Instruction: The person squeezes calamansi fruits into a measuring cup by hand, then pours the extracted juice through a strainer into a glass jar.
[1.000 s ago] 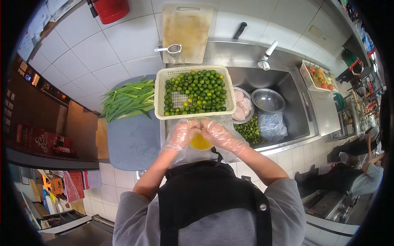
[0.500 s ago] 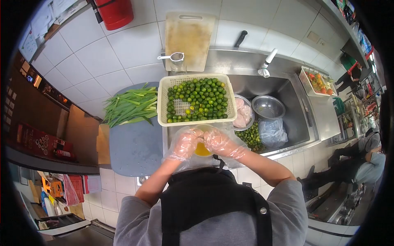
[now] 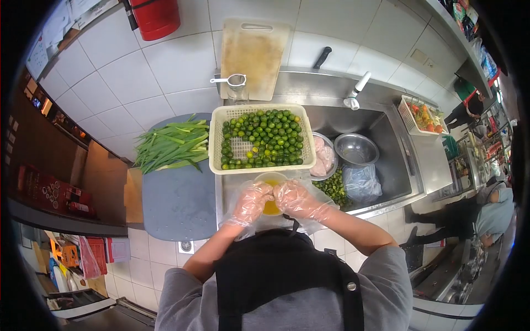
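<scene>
My left hand [image 3: 254,202] and my right hand [image 3: 292,197], both in clear plastic gloves, meet over a bowl of yellow liquid [image 3: 271,208]. The fingers of both are closed and pressed together; what they pinch is too small to make out. Just beyond them stands a cream basket [image 3: 259,168] of small green citrus fruits [image 3: 276,129], a few of them yellowish. Squeezed-looking green fruit pieces [image 3: 333,189] lie in the sink to the right of my right hand.
Green leaves [image 3: 172,144] lie on a grey board [image 3: 179,204] at left. A strainer [image 3: 236,80] rests on a glass before an upright cutting board [image 3: 254,55]. The sink holds raw meat [image 3: 323,157], a metal bowl [image 3: 357,149] and a plastic bag [image 3: 361,183]. People stand far right.
The camera view has shifted slightly. My hands stay together over the bowl and sit a little nearer my body, showing more of its far rim. A person at right has moved.
</scene>
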{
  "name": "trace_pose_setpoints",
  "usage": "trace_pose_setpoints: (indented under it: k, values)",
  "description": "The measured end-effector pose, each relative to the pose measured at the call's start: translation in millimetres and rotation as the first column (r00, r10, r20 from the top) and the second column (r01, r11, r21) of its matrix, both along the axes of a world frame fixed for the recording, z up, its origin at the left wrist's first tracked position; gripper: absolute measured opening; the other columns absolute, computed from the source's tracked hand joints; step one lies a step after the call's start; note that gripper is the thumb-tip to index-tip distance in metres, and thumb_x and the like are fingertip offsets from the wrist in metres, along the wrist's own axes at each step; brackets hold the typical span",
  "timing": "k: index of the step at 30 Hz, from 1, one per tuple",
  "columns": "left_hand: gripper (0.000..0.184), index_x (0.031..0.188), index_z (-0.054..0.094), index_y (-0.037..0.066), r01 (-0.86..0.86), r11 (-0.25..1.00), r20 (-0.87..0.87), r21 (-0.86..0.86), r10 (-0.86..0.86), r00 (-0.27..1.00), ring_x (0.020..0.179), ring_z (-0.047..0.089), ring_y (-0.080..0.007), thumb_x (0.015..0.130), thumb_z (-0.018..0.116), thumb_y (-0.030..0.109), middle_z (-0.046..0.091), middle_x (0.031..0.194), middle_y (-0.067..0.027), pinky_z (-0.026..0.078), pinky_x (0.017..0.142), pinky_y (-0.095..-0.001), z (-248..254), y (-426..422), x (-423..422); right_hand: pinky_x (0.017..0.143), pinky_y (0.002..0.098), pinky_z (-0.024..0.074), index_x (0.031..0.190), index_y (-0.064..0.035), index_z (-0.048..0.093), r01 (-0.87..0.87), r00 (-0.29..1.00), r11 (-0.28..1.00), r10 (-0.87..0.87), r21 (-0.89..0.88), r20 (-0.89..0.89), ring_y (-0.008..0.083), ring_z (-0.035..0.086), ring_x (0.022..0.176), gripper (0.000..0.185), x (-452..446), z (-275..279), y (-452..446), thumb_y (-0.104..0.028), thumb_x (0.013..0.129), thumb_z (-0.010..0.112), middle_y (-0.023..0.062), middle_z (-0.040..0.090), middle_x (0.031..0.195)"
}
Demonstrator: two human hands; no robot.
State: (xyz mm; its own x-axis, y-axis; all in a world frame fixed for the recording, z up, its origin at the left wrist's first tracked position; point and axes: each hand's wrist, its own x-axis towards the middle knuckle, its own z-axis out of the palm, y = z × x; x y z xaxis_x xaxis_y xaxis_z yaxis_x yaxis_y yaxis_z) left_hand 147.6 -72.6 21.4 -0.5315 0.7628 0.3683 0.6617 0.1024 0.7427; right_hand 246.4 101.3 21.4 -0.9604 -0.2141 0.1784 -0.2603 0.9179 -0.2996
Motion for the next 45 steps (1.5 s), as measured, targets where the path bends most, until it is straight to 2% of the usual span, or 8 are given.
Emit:
trace_pose_setpoints:
  k: [10, 15, 18, 22, 32, 34, 38, 45]
  values:
    - [0.015, 0.096, 0.069, 0.003, -0.089, 0.985, 0.148, 0.150, 0.066, 0.987, 0.084, 0.063, -0.0356, 0.081, 0.068, 0.005, 0.068, 0.090, -0.0155, 0.050, 0.076, -0.0417, -16.9, -3.0, 7.4, 0.085, 0.0497, 0.0446, 0.097, -0.0117, 0.059, 0.040, 0.999, 0.998, -0.041, -0.055, -0.009, 0.0302, 0.060, 0.096, 0.017, 4.5, -8.3, -8.8, -0.021, 0.083, 0.060, 0.0103, 0.063, 0.092]
    - [0.017, 0.096, 0.069, 0.006, 0.160, 0.915, 0.205, -0.371, -0.087, 0.975, 0.090, 0.064, -0.0332, 0.088, 0.063, 0.019, 0.069, 0.094, -0.0133, 0.050, 0.081, -0.0424, 36.8, 6.1, -20.1, 0.077, 0.0425, 0.0459, 0.094, -0.0088, 0.058, 0.255, 0.962, 0.833, -0.171, 0.490, -0.211, 0.0269, 0.062, 0.081, 0.015, 19.0, -33.2, 10.3, -0.018, 0.082, 0.057, 0.0082, 0.061, 0.081]
    - [0.025, 0.102, 0.071, 0.009, -0.016, 0.955, 0.071, -0.297, 0.039, 0.997, 0.105, 0.061, -0.0307, 0.092, 0.059, 0.028, 0.068, 0.107, -0.0127, 0.047, 0.093, -0.0411, 51.5, 20.6, -64.7, 0.063, 0.0414, 0.0487, 0.086, -0.0086, 0.060, 0.400, 0.874, 0.878, -0.280, 0.261, -0.398, 0.0248, 0.062, 0.067, 0.008, 42.1, 46.1, 39.4, -0.014, 0.081, 0.057, 0.0071, 0.060, 0.072]
    - [0.023, 0.109, 0.071, 0.013, -0.137, 0.856, -0.148, -0.498, 0.072, 0.986, 0.109, 0.062, -0.0300, 0.093, 0.055, 0.019, 0.067, 0.116, -0.0132, 0.048, 0.097, -0.0393, 4.5, 48.8, -133.8, 0.077, 0.0431, 0.0492, 0.102, -0.0084, 0.063, 0.635, 0.715, 0.310, -0.582, 0.708, -0.387, 0.0251, 0.063, 0.081, 0.026, 94.6, 8.9, 92.9, -0.022, 0.080, 0.059, 0.0081, 0.063, 0.084]
    - [0.028, 0.109, 0.069, 0.008, 0.000, 0.763, -0.162, -0.646, -0.137, 0.977, 0.108, 0.064, -0.0281, 0.081, 0.067, 0.008, 0.068, 0.112, -0.0146, 0.051, 0.093, -0.0388, -49.8, 75.4, -172.2, 0.066, 0.0455, 0.0553, 0.097, -0.0058, 0.063, 0.686, 0.700, 0.696, -0.711, 0.214, 0.068, 0.0348, 0.069, 0.074, 0.020, 67.6, 63.0, 54.1, -0.020, 0.094, 0.049, 0.0157, 0.069, 0.085]
    - [0.028, 0.104, 0.068, 0.008, 0.162, 0.982, 0.559, -0.094, -0.083, 0.825, 0.101, 0.065, -0.0205, 0.077, 0.073, 0.005, 0.069, 0.107, -0.0092, 0.053, 0.087, -0.0362, -43.8, 69.6, -153.4, 0.072, 0.0442, 0.0544, 0.103, -0.0059, 0.063, 0.680, 0.730, 0.732, -0.669, -0.045, 0.140, 0.0353, 0.068, 0.082, 0.025, 45.4, 69.6, 43.2, -0.025, 0.096, 0.049, 0.0160, 0.070, 0.090]
    - [0.032, 0.103, 0.068, 0.008, 0.139, 0.967, 0.633, 0.216, -0.247, 0.734, 0.092, 0.062, -0.0132, 0.073, 0.080, 0.003, 0.067, 0.110, -0.0048, 0.053, 0.083, -0.0299, 24.5, 45.8, -81.0, 0.082, 0.0360, 0.0501, 0.113, -0.0043, 0.062, 0.396, 0.878, 0.583, -0.466, -0.710, 0.108, 0.0252, 0.066, 0.091, 0.038, 10.3, 41.8, 9.0, -0.038, 0.100, 0.050, 0.0142, 0.070, 0.096]
    - [0.034, 0.111, 0.070, 0.007, 0.139, 0.988, 0.388, 0.064, -0.153, 0.909, 0.093, 0.063, -0.0193, 0.078, 0.076, 0.004, 0.067, 0.106, -0.0090, 0.053, 0.081, -0.0316, 36.5, 15.4, -39.4, 0.076, 0.0238, 0.0479, 0.120, 0.0017, 0.062, 0.518, 0.854, 0.144, -0.029, -0.843, 0.520, 0.0082, 0.058, 0.085, 0.038, -11.2, 49.0, -1.8, -0.030, 0.099, 0.059, 0.0033, 0.064, 0.101]
